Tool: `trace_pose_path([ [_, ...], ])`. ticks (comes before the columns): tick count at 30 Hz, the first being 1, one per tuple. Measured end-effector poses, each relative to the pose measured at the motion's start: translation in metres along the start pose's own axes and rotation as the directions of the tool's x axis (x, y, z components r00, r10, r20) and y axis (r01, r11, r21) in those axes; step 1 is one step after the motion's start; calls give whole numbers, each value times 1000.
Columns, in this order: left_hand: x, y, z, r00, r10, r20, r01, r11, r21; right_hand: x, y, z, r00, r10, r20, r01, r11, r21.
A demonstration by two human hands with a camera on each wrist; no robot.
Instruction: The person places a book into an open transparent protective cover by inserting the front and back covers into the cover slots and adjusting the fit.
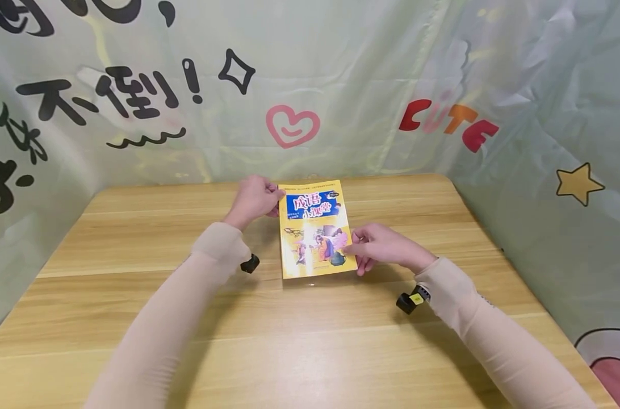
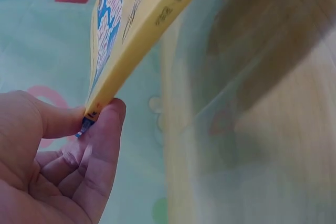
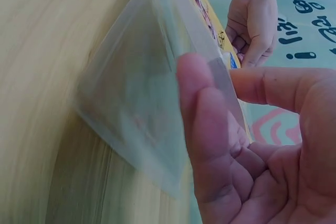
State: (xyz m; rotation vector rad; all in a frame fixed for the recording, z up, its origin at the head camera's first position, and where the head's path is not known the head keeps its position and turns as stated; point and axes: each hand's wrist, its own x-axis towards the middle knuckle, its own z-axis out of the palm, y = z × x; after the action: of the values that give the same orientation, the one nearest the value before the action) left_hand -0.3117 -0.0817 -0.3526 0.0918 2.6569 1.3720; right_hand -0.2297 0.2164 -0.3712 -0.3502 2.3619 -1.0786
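A yellow book (image 1: pixel 315 230) with a blue title panel and a colourful picture on its cover is held above the wooden table, its cover toward the head camera. My left hand (image 1: pixel 256 200) pinches its upper left corner; in the left wrist view the thumb and a finger close on the end of the yellow spine (image 2: pixel 142 40). My right hand (image 1: pixel 384 245) grips the right edge near the lower corner, thumb on the cover. Under the book, a clear plastic sheet (image 3: pixel 131 98) hangs blurred in the right wrist view. Whether it is joined to the book I cannot tell.
The wooden table (image 1: pixel 310 352) reaches back to a pale printed cloth (image 1: pixel 361 68) that rises behind it and on both sides. Small black wrist cameras (image 1: pixel 250 263) sit on both wrists, below the beige sleeves.
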Motion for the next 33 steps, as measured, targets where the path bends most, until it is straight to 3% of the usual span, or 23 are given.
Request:
trace_pose_path([
  [4, 4, 3, 8, 1000, 3, 3, -4, 998, 60, 0, 4, -3, 1000, 3, 7, -3, 1000, -2],
  [13, 8, 7, 20, 997, -79, 17, 76, 988, 133, -2, 10, -8, 1000, 20, 18, -19, 1000, -13],
  [33, 18, -18, 44, 991, -114, 64, 100, 976, 192, 11, 25, 1, 993, 107, 56, -105, 994, -40],
])
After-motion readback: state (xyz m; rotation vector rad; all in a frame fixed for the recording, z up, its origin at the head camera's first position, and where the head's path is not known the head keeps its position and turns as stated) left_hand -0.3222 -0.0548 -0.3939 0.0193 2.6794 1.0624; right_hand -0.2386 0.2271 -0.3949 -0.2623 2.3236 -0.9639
